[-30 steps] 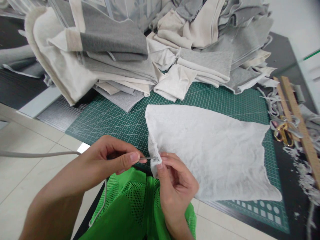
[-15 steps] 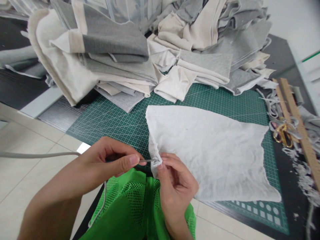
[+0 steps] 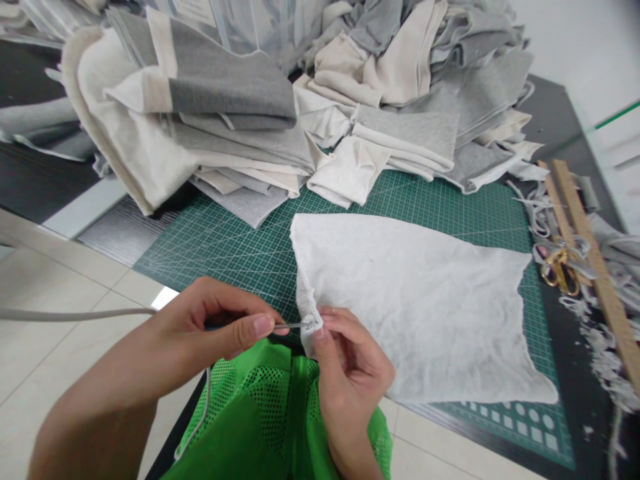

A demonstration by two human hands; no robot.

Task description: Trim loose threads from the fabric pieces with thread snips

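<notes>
My left hand (image 3: 235, 330) is closed in a pinch around a slim metal rod-like tool (image 3: 295, 325); its handle is mostly hidden in the fingers. The tool's tip meets the rolled, bunched edge of a white piece of fabric (image 3: 415, 307), and the exact end is hidden there. Pinching that same edge between thumb and fingers is my right hand (image 3: 353, 380), just right of the tip. The fabric lies spread to the right over a green cutting mat (image 3: 225, 253), its near left corner lifted off the mat.
Grey and cream folded fabrics (image 3: 235, 87) are stacked at the back left, with a heap of more fabric (image 3: 400, 60) beside them. On the right lie gold-handled scissors (image 3: 561, 272), a wooden ruler (image 3: 595, 253) and shredded scraps (image 3: 597, 340). A grey cable (image 3: 75, 313) runs in from the left.
My left hand has drawn slightly left, so more of the metal tool shows between fingers and fabric. The right hand keeps its pinch. The camera view has shifted slightly.
</notes>
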